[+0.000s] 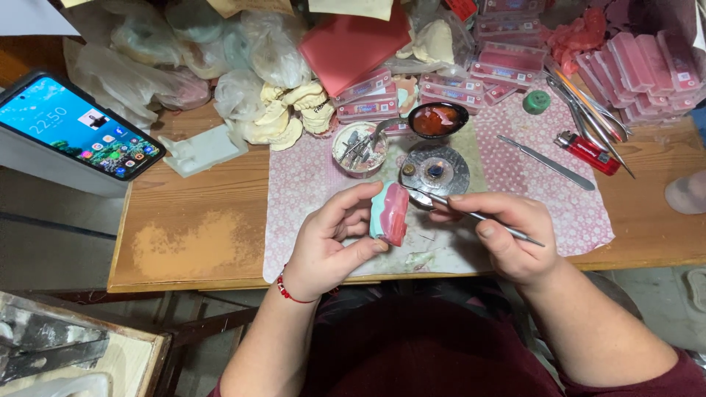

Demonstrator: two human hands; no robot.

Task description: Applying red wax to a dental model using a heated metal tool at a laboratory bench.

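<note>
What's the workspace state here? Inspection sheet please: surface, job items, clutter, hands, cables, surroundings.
Surface: wooden table with a pink patterned cloth.
Job's things: pink and teal dental model; thin metal tool, tip at the model.
Clutter: plaster casts, pink boxes, red lighter, dark bowl, phone.
Grippers: left hand holds the model; right hand holds the tool.
Cables: nothing seen.
Surroundings: floor below, tray at lower left.
</note>
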